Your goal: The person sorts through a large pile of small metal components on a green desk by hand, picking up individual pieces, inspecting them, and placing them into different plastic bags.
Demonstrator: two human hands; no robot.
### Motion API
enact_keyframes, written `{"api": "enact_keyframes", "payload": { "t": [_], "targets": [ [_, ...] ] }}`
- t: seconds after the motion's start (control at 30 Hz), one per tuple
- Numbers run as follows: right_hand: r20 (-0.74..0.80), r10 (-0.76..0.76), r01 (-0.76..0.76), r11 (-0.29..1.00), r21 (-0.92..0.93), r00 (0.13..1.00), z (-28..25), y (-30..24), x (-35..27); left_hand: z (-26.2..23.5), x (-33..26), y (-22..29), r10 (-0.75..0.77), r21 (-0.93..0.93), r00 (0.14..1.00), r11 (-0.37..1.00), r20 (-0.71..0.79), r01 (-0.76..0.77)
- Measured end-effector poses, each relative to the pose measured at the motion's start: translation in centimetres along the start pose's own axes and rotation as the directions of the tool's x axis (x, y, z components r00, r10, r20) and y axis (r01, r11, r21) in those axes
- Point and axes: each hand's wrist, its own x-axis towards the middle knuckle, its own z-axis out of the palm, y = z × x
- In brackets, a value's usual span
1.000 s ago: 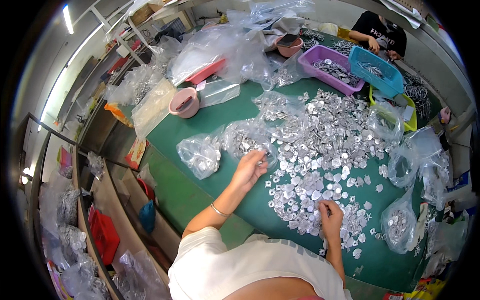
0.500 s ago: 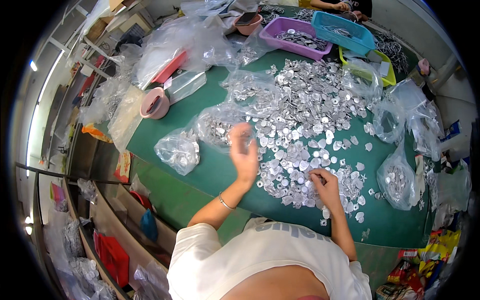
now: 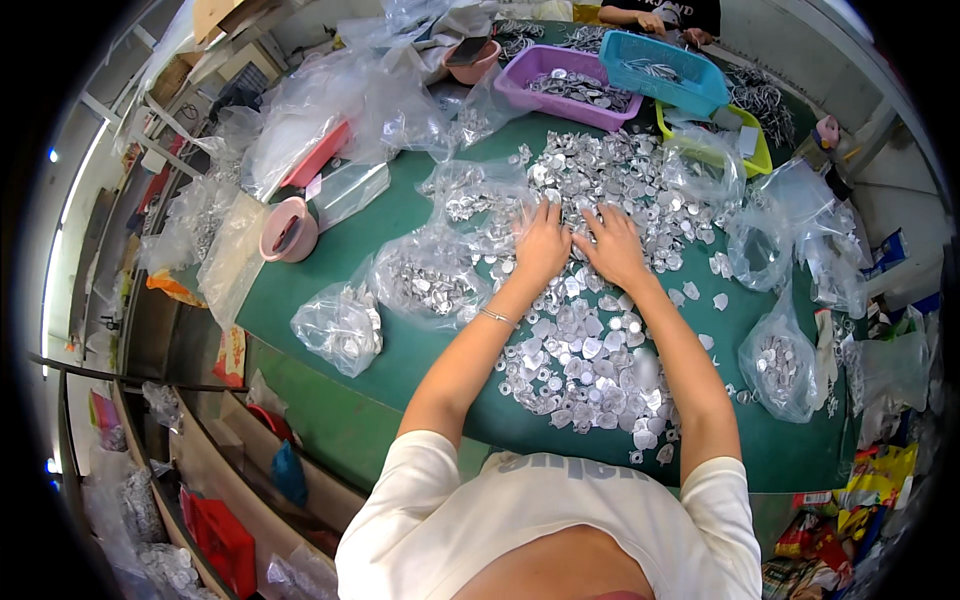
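A large heap of small flat silvery metal pieces [image 3: 590, 165] spreads over the green table [image 3: 420, 375]. Both my hands reach into the near side of this heap, side by side. My left hand [image 3: 543, 243] rests on the pieces with its fingers spread forward. Close to its right, my right hand [image 3: 614, 243] also lies on them, fingers apart. Nearer to me is a second, looser pile of the same kind of pieces [image 3: 575, 370], between my forearms. Clear plastic bags of pieces [image 3: 430, 285] lie left of my left hand.
A purple basket [image 3: 520, 85], a blue basket [image 3: 700, 95] and a lime-green basket [image 3: 762, 158] stand at the far side. A pink bucket [image 3: 290, 230] sits at the left edge. On the right is another filled bag [image 3: 780, 365]. A person's hands [image 3: 650, 20] show across the table.
Both hands have moved forward, from above the bags and the near pile onto the far heap. The near pile is shaped a little differently. The view has shifted slightly.
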Motion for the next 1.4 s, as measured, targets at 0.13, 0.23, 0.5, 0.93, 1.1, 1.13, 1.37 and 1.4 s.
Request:
{"api": "enact_keyframes", "payload": {
  "t": [0.13,0.23,0.5,0.93,1.1,1.13,1.37,1.4],
  "targets": [
    [0.213,0.064,-0.118,0.96,0.255,0.975,-2.1,-1.2,-1.5,-2.1,-2.1,-0.1,0.119,-0.095,0.991,0.989,0.053,-0.113],
    [0.15,0.005,-0.052,0.948,0.315,0.989,-3.2,-1.6,-3.6,-3.3,-3.5,0.5,0.233,-0.108,0.972,0.967,0.02,-0.23],
    [0.176,-0.144,0.062,0.912,0.405,0.974,-7.0,-4.7,-9.0,-5.3,-10.9,2.0,0.38,-0.229,0.897,0.916,0.228,-0.33],
    [0.246,-0.005,-0.07,0.954,0.293,0.969,-14.6,-5.9,-16.7,-10.5,-18.3,3.3,0.402,-0.534,0.853,0.826,0.334,-0.179],
    [0.134,0.288,-0.318,0.85,0.421,0.948,-12.9,-4.8,-14.5,-9.4,-15.7,3.7,0.166,-0.401,0.971,0.912,0.174,-0.083],
    [0.111,0.225,-0.251,0.879,0.405,0.968,-12.2,-5.1,-13.6,-9.1,-16.0,4.1,0.24,-0.327,0.943,0.932,0.231,-0.157],
    [0.157,-0.075,0.043,0.98,0.197,0.985,-7.3,-6.2,-10.7,-9.2,-19.1,5.0,0.423,-0.236,0.816,0.905,0.394,-0.355],
    [0.186,-0.129,0.097,0.98,0.175,0.974,-6.9,-6.0,-10.4,-9.6,-19.1,4.6,0.433,-0.267,0.811,0.898,0.392,-0.35]
  ]
}}
